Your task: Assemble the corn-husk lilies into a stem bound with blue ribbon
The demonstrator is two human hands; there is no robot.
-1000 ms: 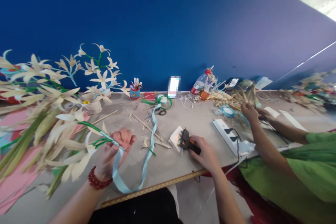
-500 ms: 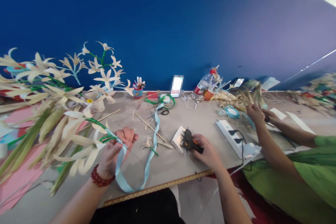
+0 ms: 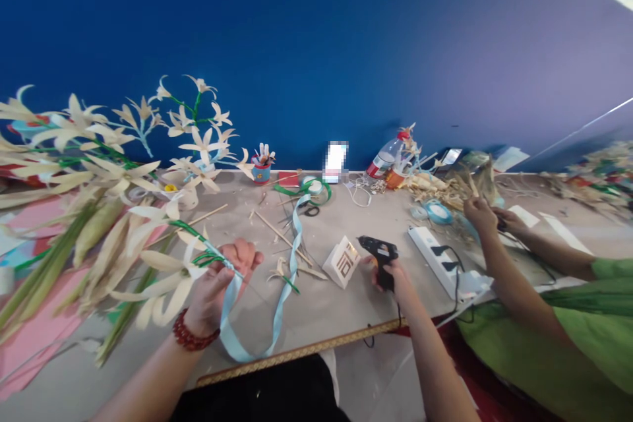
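My left hand [image 3: 228, 275] is closed around the stem of a pale artificial flower [image 3: 173, 270] with green-wrapped stalks. Light blue ribbon [image 3: 231, 336] is wound on that stem, hangs in a loop toward the table edge, and runs back to a roll [image 3: 311, 188] at the rear. In my right hand [image 3: 390, 277] is a black glue gun [image 3: 378, 249], gripped by its handle with the nozzle to the left. Just left of the nozzle stands a folded white card [image 3: 342, 262] with dark printing. A small flower piece with a green stem [image 3: 289, 281] lies beside the ribbon.
Finished pale flowers [image 3: 202, 145] and husks [image 3: 103, 237] crowd the left. A white power strip [image 3: 435, 260] lies to the right, near a co-worker's hands [image 3: 482, 217]. A bottle [image 3: 386, 157], a cup of tools [image 3: 262, 168], scissors [image 3: 310, 211] and sticks [image 3: 281, 237] are on the table.
My right hand has lifted the glue gun off the white card and turned it, nozzle now pointing left. The left hand keeps its hold on the flower stem, almost unmoved.
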